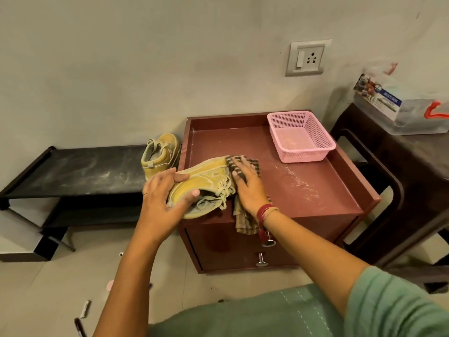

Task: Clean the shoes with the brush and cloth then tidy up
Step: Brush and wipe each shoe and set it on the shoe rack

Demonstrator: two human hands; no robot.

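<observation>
Home room, bedside cabinet [315, 188], wall socket [308, 58]

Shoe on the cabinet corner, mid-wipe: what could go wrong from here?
The shoe overhangs the cabinet edge, held by the left hand; it might drop if that grip loosens. The cloth under the right hand hangs over the front and could slide off. Dust on the top may re-soil the cloth.

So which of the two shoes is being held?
The shoe on the cabinet, gripped by the left hand; the other shoe sits untouched on the rack.
</observation>
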